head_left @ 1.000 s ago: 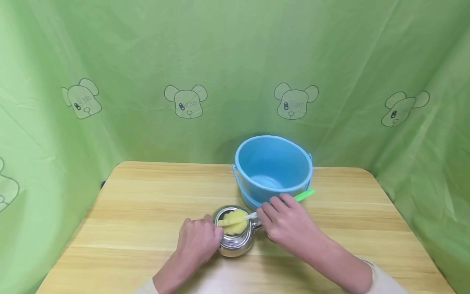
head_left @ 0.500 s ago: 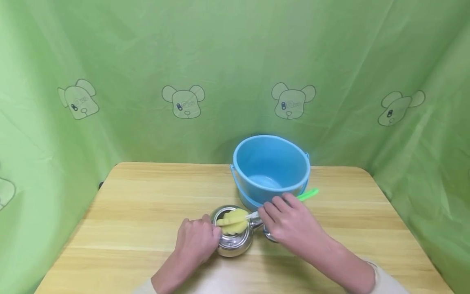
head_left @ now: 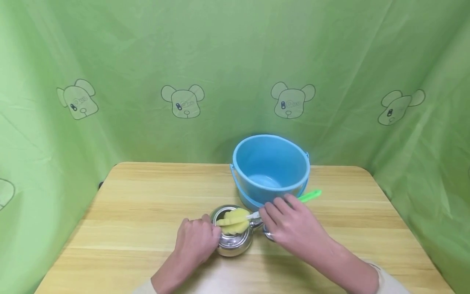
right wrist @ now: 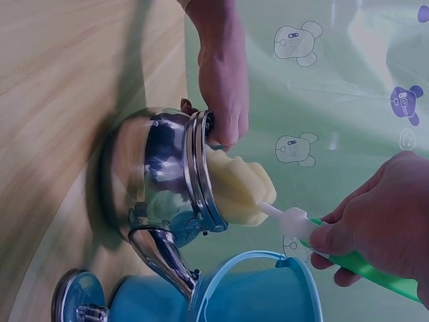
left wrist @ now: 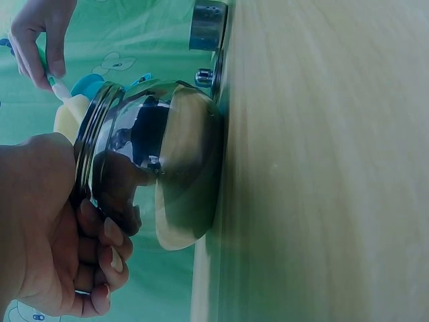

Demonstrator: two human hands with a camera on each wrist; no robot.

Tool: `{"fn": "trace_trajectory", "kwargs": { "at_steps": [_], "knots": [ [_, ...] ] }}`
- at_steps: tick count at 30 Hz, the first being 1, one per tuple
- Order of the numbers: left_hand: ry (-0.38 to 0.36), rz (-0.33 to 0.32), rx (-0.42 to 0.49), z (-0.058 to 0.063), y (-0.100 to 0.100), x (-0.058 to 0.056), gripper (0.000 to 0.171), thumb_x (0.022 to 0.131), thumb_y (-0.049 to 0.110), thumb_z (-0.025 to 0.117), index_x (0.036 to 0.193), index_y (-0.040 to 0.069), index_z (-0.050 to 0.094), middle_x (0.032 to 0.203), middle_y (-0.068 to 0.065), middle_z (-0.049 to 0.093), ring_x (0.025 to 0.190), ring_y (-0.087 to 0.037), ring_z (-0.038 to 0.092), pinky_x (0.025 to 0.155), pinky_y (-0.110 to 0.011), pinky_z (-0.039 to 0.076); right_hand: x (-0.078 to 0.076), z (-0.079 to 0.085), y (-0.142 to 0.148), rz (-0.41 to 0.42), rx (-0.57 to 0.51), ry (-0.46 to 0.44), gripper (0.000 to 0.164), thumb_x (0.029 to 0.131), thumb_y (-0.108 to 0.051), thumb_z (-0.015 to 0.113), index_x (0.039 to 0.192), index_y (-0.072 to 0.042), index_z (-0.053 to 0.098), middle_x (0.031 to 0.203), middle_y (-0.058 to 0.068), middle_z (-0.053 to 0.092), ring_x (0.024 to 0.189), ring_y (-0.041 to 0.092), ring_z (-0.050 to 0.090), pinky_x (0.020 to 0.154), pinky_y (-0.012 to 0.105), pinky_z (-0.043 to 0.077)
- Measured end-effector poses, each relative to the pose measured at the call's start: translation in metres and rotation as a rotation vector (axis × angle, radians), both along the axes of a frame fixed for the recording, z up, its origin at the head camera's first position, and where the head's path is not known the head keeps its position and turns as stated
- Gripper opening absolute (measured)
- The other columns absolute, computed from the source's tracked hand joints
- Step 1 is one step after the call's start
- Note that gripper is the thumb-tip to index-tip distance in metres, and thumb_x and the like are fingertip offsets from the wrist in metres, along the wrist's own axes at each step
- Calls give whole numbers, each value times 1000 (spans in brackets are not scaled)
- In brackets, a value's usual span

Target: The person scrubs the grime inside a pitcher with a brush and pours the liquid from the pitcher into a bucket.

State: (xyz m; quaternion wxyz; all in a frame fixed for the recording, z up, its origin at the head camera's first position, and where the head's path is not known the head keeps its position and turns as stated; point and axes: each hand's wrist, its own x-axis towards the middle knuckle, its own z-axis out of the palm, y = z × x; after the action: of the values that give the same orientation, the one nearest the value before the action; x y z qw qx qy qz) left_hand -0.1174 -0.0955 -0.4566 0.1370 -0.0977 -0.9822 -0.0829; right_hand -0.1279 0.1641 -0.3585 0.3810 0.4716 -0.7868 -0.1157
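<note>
A sponge brush is held by the right hand, with fingers and thumb closed round its green handle. Its yellow sponge head is set at the mouth of a steel kettle: partly sunk below the rim, partly left standing above it. How deep the hidden part reaches cannot be told.

The relation that matters most, it may be judged, is the angle between brush and mouth. The mouth lies left of the right hand's grip and slightly nearer. The brush's long axis is tilted, run from the mouth up toward the far right, over the side where the spout is pointed, rather than straight up out of the upright kettle.

The left hand is the nearer to the mouth, placed just beside the rim on the left. Its fingers are curled, and the kettle appears to be gripped there, though the gripped part is mostly covered.

A blue bucket is stood beyond, at the far right.
</note>
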Motion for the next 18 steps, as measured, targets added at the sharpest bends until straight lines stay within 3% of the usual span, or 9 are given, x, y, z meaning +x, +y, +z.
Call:
{"fn": "trace_trajectory", "kwargs": {
  "at_steps": [9, 18],
  "knots": [
    [-6, 3, -6, 1, 0, 0, 40, 96, 24, 49, 59, 19, 35, 54, 4, 32, 48, -12, 24, 52, -26, 19, 3, 5, 4, -16, -19, -7, 40, 103, 0, 33, 102, -1, 73, 89, 9, 75, 83, 26, 66, 75, 37, 55],
    [-28, 6, 1, 1, 1, 0, 42, 98, 25, 48, 58, 19, 35, 55, 4, 34, 48, -12, 26, 52, -26, 20, 7, 10, 15, -94, 25, -56, 47, 106, -5, 27, 109, -2, 74, 97, 9, 77, 88, 26, 67, 80, 37, 55]
  ]
}}
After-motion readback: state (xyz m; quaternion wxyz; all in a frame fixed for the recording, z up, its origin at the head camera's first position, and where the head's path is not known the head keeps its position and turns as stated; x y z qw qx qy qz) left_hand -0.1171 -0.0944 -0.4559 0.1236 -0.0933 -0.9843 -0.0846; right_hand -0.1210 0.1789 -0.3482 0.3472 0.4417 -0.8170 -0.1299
